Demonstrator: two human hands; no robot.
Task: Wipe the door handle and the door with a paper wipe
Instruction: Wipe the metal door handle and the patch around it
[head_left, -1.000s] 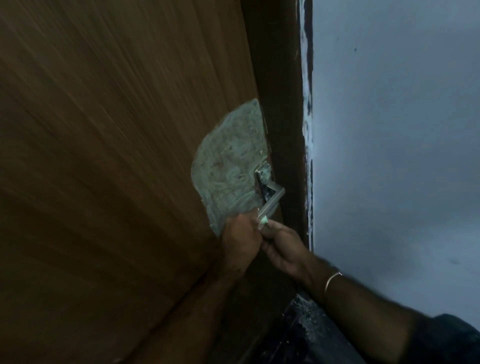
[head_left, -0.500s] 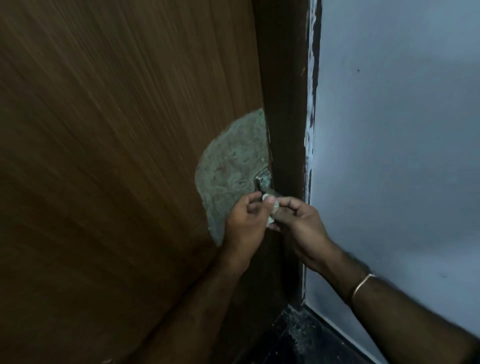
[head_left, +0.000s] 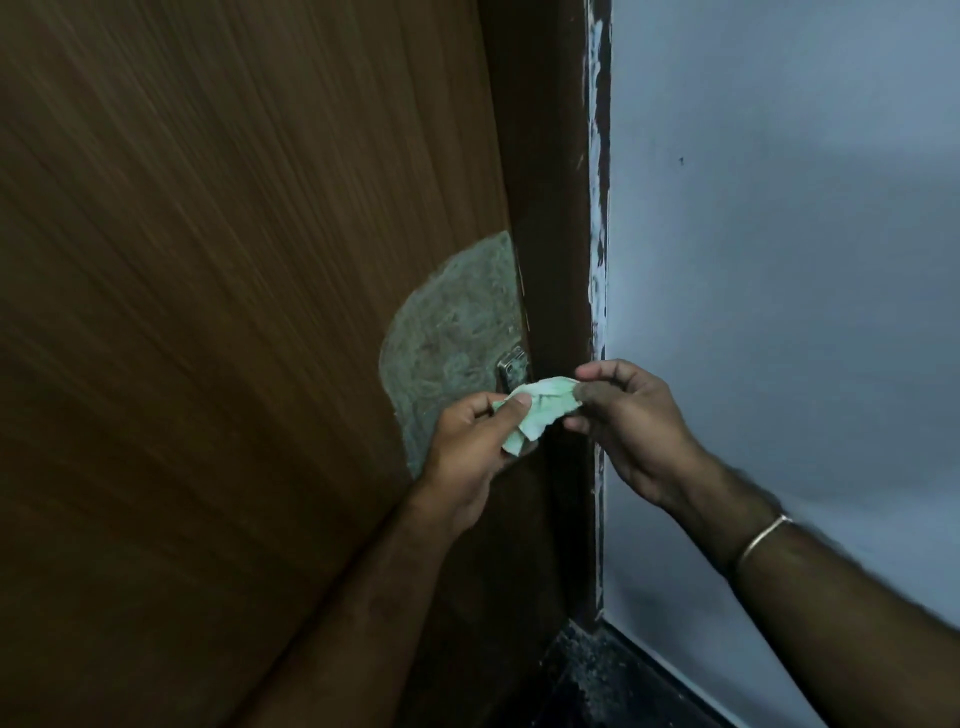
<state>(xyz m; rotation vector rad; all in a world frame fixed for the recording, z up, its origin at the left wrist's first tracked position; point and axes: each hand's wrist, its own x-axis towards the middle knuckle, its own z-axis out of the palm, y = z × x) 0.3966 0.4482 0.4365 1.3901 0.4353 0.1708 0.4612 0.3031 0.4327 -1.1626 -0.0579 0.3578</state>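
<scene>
Against the brown wooden door (head_left: 234, 312), just in front of its latch edge, 2 bare hands held a crumpled pale green paper wipe (head_left: 540, 410) between them. The left hand (head_left: 478, 447) pinched the wipe's left end, thumb on top and the other fingers curled beneath, with a loose corner of paper hanging below the thumb. The right hand (head_left: 631, 415) pinched the right end between thumb and forefinger, its remaining fingers bent loosely underneath. The wipe was stretched a little between the 2 grips and touched neither the door nor the metal.

Behind the wipe, only the upper part of the metal door handle (head_left: 511, 366) showed, its plate fixed near the door's edge; the lever itself was hidden by the paper and the hands. Around the handle lay a rough grey-green half-round patch (head_left: 447, 343) on the door's surface. Right of the door ran a dark door frame (head_left: 556, 234) with chipped white paint along its edge, then a pale blue-grey wall (head_left: 779, 260). A thin metal bangle (head_left: 761, 540) circled the right wrist. Dark floor (head_left: 613, 680) showed at the bottom.
</scene>
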